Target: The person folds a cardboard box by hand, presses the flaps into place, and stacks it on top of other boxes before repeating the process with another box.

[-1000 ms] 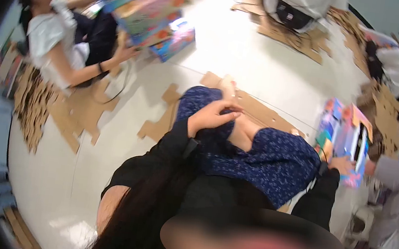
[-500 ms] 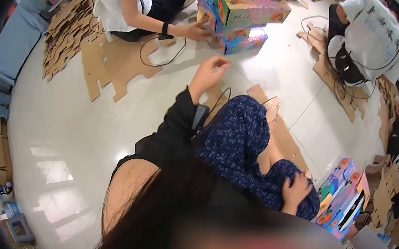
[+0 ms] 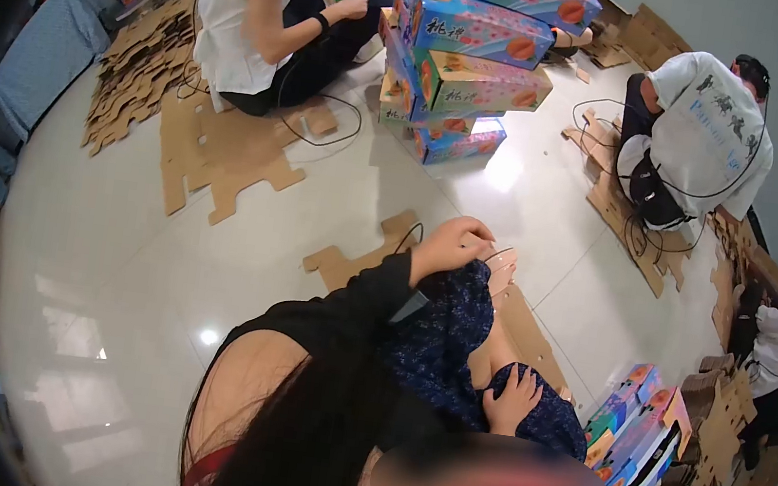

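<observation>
My left hand [image 3: 457,249] rests over my raised knee, in dark blue patterned cloth [image 3: 445,304]. Its fingers are loosely bent and nothing shows in them. On the other knee, my right hand [image 3: 513,399] lies with fingers spread, also without anything in it. A flat grey item [image 3: 409,307] pokes out below my black sleeve; I cannot make out what it is. Under my feet is a cut cardboard sheet [image 3: 534,336]. Beyond my left hand, a leaning stack of printed gift boxes [image 3: 480,34] stands on the floor.
A person in white [image 3: 246,23] sits left of the stack on cardboard [image 3: 223,157]. Another person [image 3: 703,137] crouches at the right, by cables. More printed boxes [image 3: 638,438] stand near my right side. Piled cardboard pieces [image 3: 141,73] lie at the far left.
My left hand has come down from its raised position onto my knee. The person in white has drawn an arm back from the box stack. The view has tilted up.
</observation>
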Motion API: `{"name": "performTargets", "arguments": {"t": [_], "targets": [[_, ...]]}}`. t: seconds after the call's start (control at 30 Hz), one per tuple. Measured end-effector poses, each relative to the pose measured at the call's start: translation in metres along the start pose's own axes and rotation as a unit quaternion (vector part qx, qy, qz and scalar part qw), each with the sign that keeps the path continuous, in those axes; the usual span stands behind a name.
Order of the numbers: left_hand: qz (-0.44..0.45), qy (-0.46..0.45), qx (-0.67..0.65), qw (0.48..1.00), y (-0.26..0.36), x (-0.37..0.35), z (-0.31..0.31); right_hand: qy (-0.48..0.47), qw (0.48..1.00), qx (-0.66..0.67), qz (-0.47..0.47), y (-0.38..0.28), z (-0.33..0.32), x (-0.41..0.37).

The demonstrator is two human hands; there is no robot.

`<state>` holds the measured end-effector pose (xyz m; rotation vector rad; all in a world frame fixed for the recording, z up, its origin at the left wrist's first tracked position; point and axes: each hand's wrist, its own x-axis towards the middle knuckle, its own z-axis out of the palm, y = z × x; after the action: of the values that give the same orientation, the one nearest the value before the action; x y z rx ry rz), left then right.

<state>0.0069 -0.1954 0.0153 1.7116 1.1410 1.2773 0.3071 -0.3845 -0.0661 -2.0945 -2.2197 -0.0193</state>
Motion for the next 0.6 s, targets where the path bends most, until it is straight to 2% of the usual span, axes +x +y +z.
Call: {"name": "performTargets", "arguments": {"t": [0.07, 0.13, 0.2, 0.27, 0.33, 0.4, 0.47, 0.53, 0.6], "targets": [[-0.033, 0.041, -0.038, 0.998, -0.016, 0.004, -0.004, 0.017, 1.0, 0.008, 0.008, -0.002, -0.001, 0.002], [-0.071, 0.091, -0.151, 0.982, -0.047, 0.02, -0.011, 0.022, 0.999, 0.013, 0.018, -0.003, 0.003, 0.006], [-0.091, 0.163, -0.195, 0.963, -0.075, 0.05, -0.034, 0.044, 0.999, 0.013, 0.026, -0.005, 0.004, 0.009], [-0.216, 0.216, -0.257, 0.917, -0.037, 0.074, -0.063, 0.055, 0.998, 0.016, 0.027, -0.006, 0.005, 0.01], [-0.225, 0.222, -0.326, 0.891, -0.033, 0.102, -0.09, 0.054, 0.998, 0.018, 0.032, -0.009, 0.003, 0.01], [-0.195, 0.161, -0.385, 0.887, -0.022, 0.126, -0.119, 0.042, 0.998, 0.014, 0.04, -0.007, 0.006, 0.01], [-0.219, 0.187, -0.428, 0.857, -0.042, 0.158, -0.133, 0.041, 0.998, 0.011, 0.044, -0.008, 0.006, 0.01], [-0.2, 0.198, -0.461, 0.842, -0.055, 0.178, -0.14, 0.042, 0.998, 0.009, 0.045, -0.008, 0.005, 0.01], [-0.14, 0.192, -0.484, 0.842, -0.064, 0.194, -0.142, 0.043, 0.998, 0.007, 0.045, -0.009, 0.006, 0.01]]}}
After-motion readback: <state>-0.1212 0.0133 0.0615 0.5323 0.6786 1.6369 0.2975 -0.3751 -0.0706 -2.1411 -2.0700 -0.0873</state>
